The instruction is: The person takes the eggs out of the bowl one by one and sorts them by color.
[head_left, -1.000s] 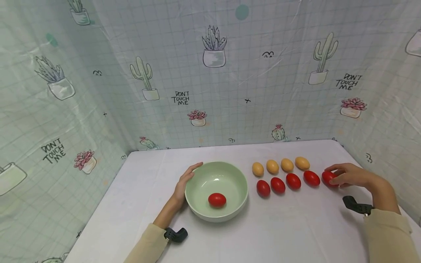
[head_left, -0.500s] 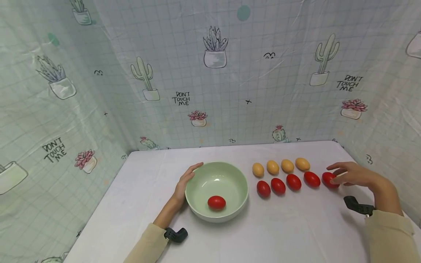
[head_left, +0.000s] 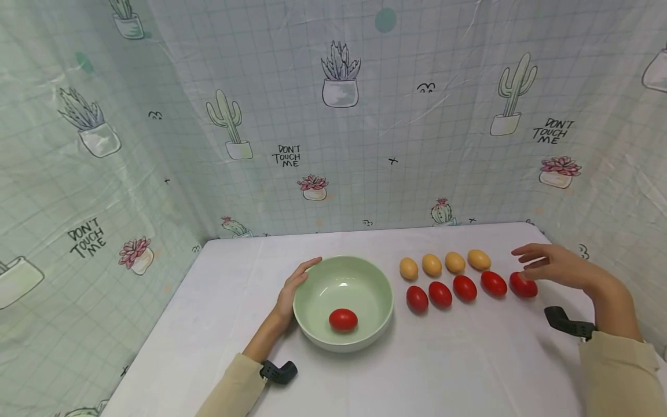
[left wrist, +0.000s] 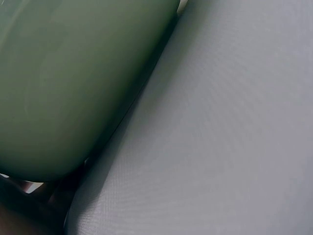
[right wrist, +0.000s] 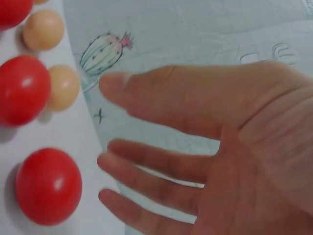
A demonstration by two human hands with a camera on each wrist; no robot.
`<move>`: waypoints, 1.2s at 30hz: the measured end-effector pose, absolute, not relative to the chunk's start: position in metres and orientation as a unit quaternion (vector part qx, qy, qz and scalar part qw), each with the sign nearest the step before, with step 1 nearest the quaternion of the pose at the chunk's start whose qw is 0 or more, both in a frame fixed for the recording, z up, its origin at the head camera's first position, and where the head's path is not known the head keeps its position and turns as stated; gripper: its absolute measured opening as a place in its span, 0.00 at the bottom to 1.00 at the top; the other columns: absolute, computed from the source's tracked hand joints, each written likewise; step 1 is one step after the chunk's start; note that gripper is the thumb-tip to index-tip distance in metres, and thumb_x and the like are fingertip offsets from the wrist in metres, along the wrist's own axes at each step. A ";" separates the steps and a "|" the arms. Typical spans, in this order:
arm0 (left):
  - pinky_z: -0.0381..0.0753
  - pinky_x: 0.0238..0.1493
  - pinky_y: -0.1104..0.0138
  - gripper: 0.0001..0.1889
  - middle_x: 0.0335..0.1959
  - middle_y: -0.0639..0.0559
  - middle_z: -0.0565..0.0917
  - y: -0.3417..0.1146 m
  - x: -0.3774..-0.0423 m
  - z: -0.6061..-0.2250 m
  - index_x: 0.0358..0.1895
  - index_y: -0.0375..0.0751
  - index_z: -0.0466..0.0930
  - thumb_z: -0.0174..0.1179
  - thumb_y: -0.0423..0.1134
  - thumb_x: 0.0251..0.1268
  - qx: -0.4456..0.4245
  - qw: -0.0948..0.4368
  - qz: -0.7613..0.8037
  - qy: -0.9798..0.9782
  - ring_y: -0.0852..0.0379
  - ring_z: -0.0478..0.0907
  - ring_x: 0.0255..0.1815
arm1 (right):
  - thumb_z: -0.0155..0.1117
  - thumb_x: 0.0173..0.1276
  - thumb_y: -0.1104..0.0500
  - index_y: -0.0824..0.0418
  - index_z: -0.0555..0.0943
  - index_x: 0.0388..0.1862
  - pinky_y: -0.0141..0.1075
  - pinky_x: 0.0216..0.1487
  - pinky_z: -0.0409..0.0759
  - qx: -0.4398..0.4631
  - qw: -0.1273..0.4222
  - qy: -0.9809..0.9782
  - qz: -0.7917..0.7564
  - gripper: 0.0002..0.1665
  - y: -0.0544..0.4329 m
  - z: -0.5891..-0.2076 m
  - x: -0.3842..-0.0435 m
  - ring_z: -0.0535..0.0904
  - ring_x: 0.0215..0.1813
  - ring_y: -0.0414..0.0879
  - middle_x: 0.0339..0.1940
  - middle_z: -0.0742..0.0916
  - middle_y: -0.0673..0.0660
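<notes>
My left hand (head_left: pixel 289 296) rests against the left side of a pale green bowl (head_left: pixel 385 307), its fingers stretched along the outer wall near the rim. Close up in the left wrist view, the bowl's side (left wrist: pixel 73 88) fills the upper left, with dark fingers at the lower left corner. Inside the bowl lies one glossy red egg (head_left: pixel 343 320). My right hand (head_left: pixel 565 266) hovers above and behind the rightmost red egg (head_left: pixel 523 285), holding nothing. In the right wrist view its fingers are extended and apart from that egg (right wrist: pixel 49 186), which sits on the table.
Several more red eggs (head_left: pixel 465 288) form a row to the right of the bowl. Behind them runs a row of smaller yellow eggs (head_left: pixel 431 264). The white table (head_left: pixel 443 370) is bounded at the back and sides by a cactus-printed cloth (head_left: pixel 365 145).
My right hand has let go of the rightmost red egg and lifted up and back from it. The egg in the bowl has shifted slightly. My left hand has stayed at the bowl.
</notes>
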State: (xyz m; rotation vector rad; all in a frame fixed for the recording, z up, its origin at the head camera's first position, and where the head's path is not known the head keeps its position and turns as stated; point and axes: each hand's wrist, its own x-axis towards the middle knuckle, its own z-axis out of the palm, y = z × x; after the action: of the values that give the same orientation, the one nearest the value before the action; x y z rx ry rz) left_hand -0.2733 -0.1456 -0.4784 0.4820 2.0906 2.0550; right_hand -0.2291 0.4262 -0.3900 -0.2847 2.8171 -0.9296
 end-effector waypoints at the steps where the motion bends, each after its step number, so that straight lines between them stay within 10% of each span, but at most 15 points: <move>1: 0.78 0.64 0.73 0.27 0.79 0.48 0.67 -0.146 -0.273 -0.478 0.79 0.53 0.63 0.31 0.45 0.82 0.162 0.085 0.690 0.701 0.44 0.68 0.77 | 0.68 0.70 0.55 0.73 0.69 0.71 0.56 0.50 0.87 -0.096 0.078 0.941 -0.315 0.37 0.424 -0.389 -0.229 0.83 0.56 0.63 0.64 0.78 0.79; 7: 0.77 0.65 0.74 0.27 0.79 0.48 0.67 -0.146 -0.273 -0.479 0.79 0.53 0.63 0.31 0.45 0.83 0.165 0.086 0.691 0.698 0.43 0.66 0.78 | 0.67 0.71 0.54 0.67 0.70 0.73 0.36 0.46 0.87 -0.121 0.068 0.927 -0.348 0.36 0.411 -0.384 -0.229 0.85 0.52 0.40 0.67 0.79 0.74; 14: 0.77 0.65 0.73 0.27 0.79 0.48 0.67 -0.146 -0.273 -0.479 0.79 0.54 0.63 0.30 0.46 0.83 0.168 0.088 0.691 0.698 0.42 0.66 0.78 | 0.68 0.71 0.55 0.62 0.72 0.72 0.35 0.46 0.87 -0.149 0.052 0.915 -0.370 0.33 0.393 -0.379 -0.228 0.81 0.50 0.27 0.67 0.79 0.69; 23: 0.78 0.64 0.73 0.27 0.79 0.47 0.67 -0.148 -0.273 -0.479 0.79 0.53 0.63 0.30 0.45 0.83 0.163 0.086 0.690 0.700 0.42 0.67 0.78 | 0.69 0.70 0.54 0.59 0.76 0.68 0.35 0.48 0.86 -0.163 0.046 0.906 -0.388 0.29 0.358 -0.377 -0.234 0.81 0.58 0.48 0.65 0.82 0.66; 36: 0.78 0.64 0.73 0.27 0.79 0.50 0.67 -0.146 -0.273 -0.478 0.78 0.55 0.63 0.31 0.45 0.82 0.159 0.091 0.689 0.702 0.44 0.67 0.78 | 0.68 0.72 0.53 0.58 0.78 0.65 0.39 0.54 0.86 -0.179 0.072 0.880 -0.434 0.26 0.311 -0.376 -0.238 0.82 0.59 0.52 0.64 0.82 0.66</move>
State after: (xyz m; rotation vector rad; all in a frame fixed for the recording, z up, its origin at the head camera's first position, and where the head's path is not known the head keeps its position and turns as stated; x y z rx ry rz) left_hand -0.2726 -0.1462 -0.4777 0.4716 2.0854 2.0474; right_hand -0.2378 0.3109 -0.3757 -0.5382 2.6460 -1.3035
